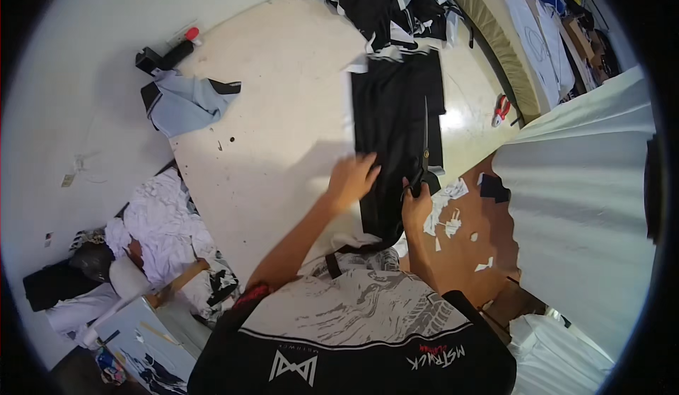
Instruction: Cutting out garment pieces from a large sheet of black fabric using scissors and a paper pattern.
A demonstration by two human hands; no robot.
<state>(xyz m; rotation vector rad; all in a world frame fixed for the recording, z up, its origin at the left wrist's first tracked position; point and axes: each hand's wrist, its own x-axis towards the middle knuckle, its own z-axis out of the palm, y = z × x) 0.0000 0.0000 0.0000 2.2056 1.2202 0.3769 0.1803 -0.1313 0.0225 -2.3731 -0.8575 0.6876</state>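
My left hand (351, 179) lay flat, fingers spread, on the near left edge of the black fabric (396, 123). My right hand (416, 207) gripped the scissors (424, 151) by the handles, fingers closed through them; the long blades pointed away along the fabric's right side, resting on it. The fabric lay lengthwise on the pale desk (283, 112), its near end hanging toward me. A pile of black-and-white cloth pieces (392, 9) sat at the far end. A grey garment (185, 101) lay at the desk's left corner. White scraps (447, 207) littered the brown floor (488, 239) just right of my right hand.
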